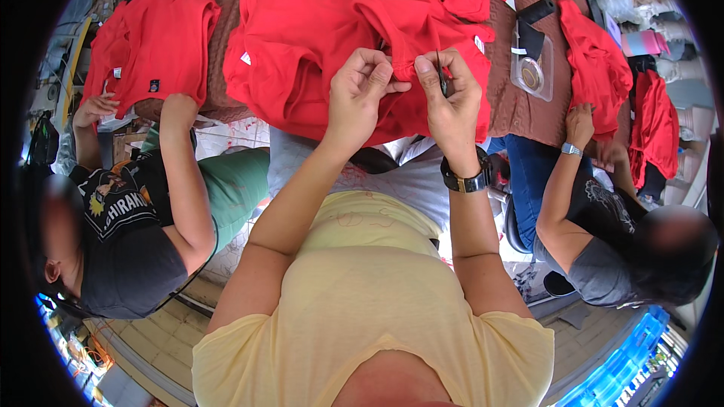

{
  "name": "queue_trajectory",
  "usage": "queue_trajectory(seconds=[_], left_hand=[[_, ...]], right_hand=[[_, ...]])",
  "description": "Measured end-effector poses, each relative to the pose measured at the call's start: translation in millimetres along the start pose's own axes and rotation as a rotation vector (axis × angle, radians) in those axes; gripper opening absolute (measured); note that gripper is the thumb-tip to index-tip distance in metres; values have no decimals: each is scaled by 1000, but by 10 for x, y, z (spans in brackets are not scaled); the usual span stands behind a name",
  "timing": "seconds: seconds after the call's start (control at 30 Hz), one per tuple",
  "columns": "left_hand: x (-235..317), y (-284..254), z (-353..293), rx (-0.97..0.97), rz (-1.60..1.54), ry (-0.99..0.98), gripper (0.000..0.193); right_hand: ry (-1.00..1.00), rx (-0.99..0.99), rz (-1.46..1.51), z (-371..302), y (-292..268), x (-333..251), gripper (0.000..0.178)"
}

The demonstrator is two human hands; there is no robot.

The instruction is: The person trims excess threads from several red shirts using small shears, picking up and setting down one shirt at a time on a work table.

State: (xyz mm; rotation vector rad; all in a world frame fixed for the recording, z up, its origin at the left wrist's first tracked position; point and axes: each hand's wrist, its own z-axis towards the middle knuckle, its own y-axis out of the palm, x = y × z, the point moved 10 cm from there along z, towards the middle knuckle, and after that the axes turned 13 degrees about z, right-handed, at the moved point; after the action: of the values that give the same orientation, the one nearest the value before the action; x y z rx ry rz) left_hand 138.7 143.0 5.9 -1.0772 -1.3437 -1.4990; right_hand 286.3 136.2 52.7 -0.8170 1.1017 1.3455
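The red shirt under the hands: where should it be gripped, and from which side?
Grip the red shirt at its bunched hem edge, where the left hand pinches it beside the right hand holding a small dark tool. Come from the near side: that fold stands raised, facing the person.

Matt red cloth garment (pixel 317 38) on a brown woven table cover (pixel 520 109); clear glossy plastic box (pixel 532 68).

Bright, even daylight fills the frame; shadows are soft and faint; no strong glare; the centre is sharp; straight edges bend toward the rim, where a black vignette closes in; lower left and right corners smear and blur.
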Motion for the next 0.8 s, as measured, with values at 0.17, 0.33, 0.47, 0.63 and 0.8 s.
queue_trajectory(seconds=[0.17, 0.33, 0.47, 0.63, 0.8], left_hand=[[-54, 59, 6, -2, -249, -200, 23], [-161, 124, 165, -239, -244, -312, 23], [-175, 23, 141, -256, -154, -202, 24], [19, 38, -62, -272, -320, -97, 23], [144, 37, -128, -113, -86, 76, 18]], right_hand=[[-29, -9, -18, 14, 6, -32, 16], [19, -50, -38, 5, 22, 13, 15], [-2, -18, -15, 17, -76, -9, 12], [100, -15, 59, -30, -179, 66, 10], [86, -41, 66, -89, -115, 36, 12]])
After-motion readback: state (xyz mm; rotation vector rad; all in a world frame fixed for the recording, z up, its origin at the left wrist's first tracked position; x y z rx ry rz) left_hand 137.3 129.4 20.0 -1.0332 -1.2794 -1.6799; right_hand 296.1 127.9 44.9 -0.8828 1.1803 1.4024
